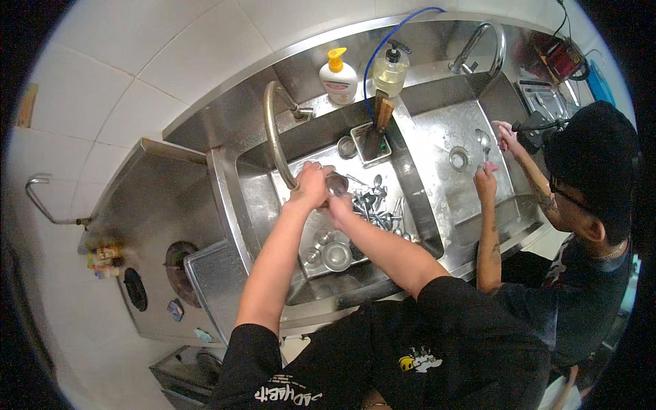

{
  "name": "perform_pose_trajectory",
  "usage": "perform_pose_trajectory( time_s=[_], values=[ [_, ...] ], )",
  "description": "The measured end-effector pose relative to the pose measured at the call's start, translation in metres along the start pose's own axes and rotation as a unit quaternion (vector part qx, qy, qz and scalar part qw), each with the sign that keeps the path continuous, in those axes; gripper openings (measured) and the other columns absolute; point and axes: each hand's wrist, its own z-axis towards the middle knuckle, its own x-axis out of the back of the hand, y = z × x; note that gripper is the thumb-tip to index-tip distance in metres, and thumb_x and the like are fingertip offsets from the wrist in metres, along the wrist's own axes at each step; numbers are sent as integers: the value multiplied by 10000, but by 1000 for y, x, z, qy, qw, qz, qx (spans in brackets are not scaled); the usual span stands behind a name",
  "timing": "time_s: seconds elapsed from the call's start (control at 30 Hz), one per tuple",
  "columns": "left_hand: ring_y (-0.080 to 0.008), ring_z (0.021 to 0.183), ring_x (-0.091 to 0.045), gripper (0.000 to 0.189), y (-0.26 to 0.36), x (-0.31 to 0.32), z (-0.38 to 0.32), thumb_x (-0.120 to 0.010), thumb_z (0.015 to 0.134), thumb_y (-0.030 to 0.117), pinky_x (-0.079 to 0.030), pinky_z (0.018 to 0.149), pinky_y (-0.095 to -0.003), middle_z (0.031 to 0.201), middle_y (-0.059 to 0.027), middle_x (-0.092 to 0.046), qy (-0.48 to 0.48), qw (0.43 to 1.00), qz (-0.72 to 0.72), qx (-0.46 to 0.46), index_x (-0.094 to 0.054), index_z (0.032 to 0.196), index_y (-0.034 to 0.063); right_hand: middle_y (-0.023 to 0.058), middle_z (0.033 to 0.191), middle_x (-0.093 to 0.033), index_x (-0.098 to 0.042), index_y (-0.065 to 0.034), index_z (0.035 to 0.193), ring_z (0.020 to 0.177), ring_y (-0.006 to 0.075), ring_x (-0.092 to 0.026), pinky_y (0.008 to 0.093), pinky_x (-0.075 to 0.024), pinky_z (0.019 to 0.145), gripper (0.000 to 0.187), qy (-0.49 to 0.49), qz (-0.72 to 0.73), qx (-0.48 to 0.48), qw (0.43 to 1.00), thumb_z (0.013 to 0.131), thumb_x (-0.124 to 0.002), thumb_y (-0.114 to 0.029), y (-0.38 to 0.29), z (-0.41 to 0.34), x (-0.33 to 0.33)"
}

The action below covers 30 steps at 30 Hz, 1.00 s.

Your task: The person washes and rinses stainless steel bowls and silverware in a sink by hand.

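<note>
My left hand (308, 185) and my right hand (339, 207) meet over the left sink basin, just by the spout of a curved metal faucet (274, 133). Between them they hold a small round metal cup (336, 183), tilted. Spoons and other metal cutlery (376, 205) lie heaped in the basin to the right of my hands. Nearer to me in the basin stand a round metal bowl (336, 257) and some small clear cups (324, 237). Beyond my hands, a small round metal container (347, 147) sits beside a white-rimmed square basket (366, 158) with wooden-handled items in it.
At my right, a co-worker in a black cap holds a spoon (485, 143) over the right basin (441, 154). A white pump bottle (339, 84) and a clear soap dispenser (390, 74) stand behind the basins. A clear-sided tray (215, 287) lies at the left counter.
</note>
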Motion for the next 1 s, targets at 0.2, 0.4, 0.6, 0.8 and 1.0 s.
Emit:
perform_pose_trajectory(
  time_s=[0.2,0.4,0.6,0.8,1.0],
  values=[
    [-205,1003,-589,399,-44,-56,-22,-429,778,-46,-448,879,-301,1091,-144,-611,125,870,-469,89,-577,1145,4,167,1044,-613,-539,54,1117,863,274,-636,377,-545,668,348,-95,-193,198,956,772,-499,75,-13,-8,19],
    [-167,868,-582,300,-70,-81,-62,-463,818,-18,-458,773,-306,991,-79,-622,75,776,-547,304,-592,1088,4,169,1272,-512,-461,-17,1264,1190,328,-477,410,-362,1006,526,-147,-375,400,823,743,-512,28,-55,-51,3],
    [-168,827,-572,216,-28,-49,-45,-482,873,103,-463,695,-315,911,-80,-612,123,708,-593,363,-593,1031,9,176,1364,-426,-455,22,1273,1294,297,-371,469,-289,1054,517,-148,-593,628,482,826,-554,-218,-67,-66,-8],
    [-151,745,-551,179,-60,-90,-36,-468,903,163,-457,615,-310,816,-50,-564,155,472,-770,400,-575,966,34,193,965,-642,-532,21,1177,902,337,-622,440,-466,836,421,-229,-624,485,568,818,-558,-197,-55,-85,-2],
    [-229,854,-567,217,-57,-92,-28,-477,891,137,-454,758,-366,914,-112,-582,81,533,-755,372,-550,1048,7,133,677,-626,-654,-59,903,640,309,-615,413,-492,631,160,-214,-524,584,582,786,-598,-153,-68,-80,4]
  ],
)
